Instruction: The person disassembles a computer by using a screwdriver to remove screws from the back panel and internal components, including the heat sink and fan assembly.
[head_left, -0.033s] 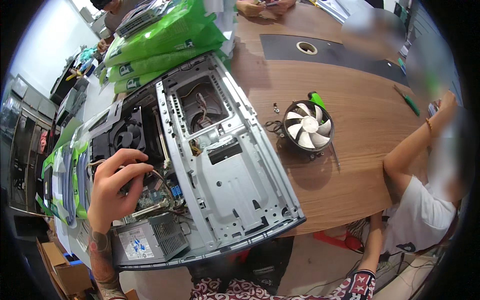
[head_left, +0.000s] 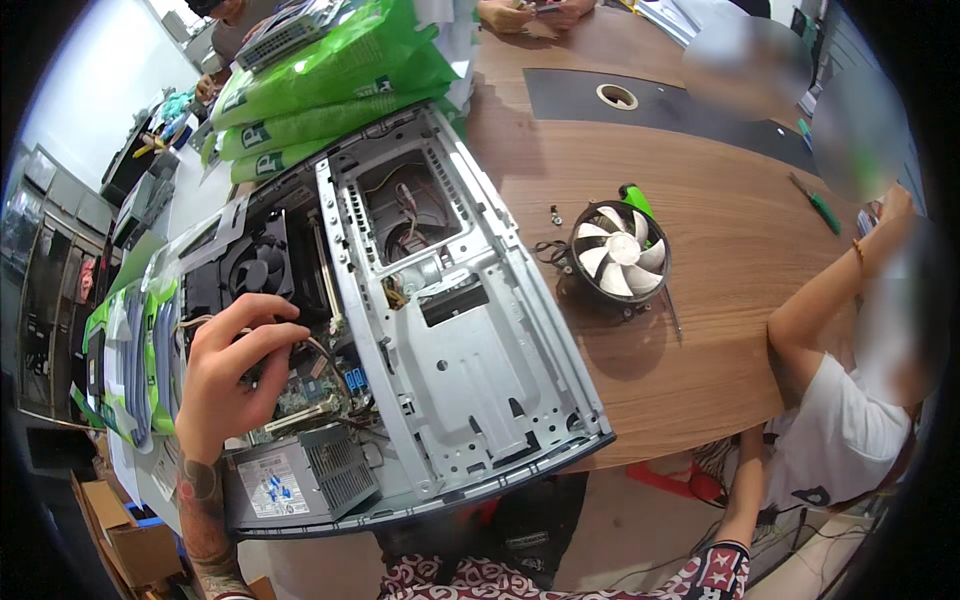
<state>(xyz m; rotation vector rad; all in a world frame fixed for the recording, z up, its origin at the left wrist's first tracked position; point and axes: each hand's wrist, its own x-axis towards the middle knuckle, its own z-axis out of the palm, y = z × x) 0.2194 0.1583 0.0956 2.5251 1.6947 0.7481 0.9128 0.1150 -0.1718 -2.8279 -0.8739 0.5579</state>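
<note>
An open desktop computer case (head_left: 455, 375) lies on its side before me, its bare metal drive frame facing up. My left hand (head_left: 235, 375) reaches over its inner part, with the fingers bent in a pinch. At the fingertips is a thin cable (head_left: 322, 352), which runs above the circuit board (head_left: 300, 395). The black case fan (head_left: 258, 270) lies just beyond the fingers. Below the wrist is the metal power supply (head_left: 300, 480). My right forearm (head_left: 745, 490) rises from a patterned cuff toward the table edge; the hand itself is hidden.
A round cooling fan with white blades (head_left: 622, 252) stands on the wooden table (head_left: 720, 345), beside a green-handled tool (head_left: 636, 198) and small screws (head_left: 556, 215). Green plastic packages (head_left: 330, 95) are stacked behind the case. A co-worker's arm (head_left: 825, 285) rests on the right side.
</note>
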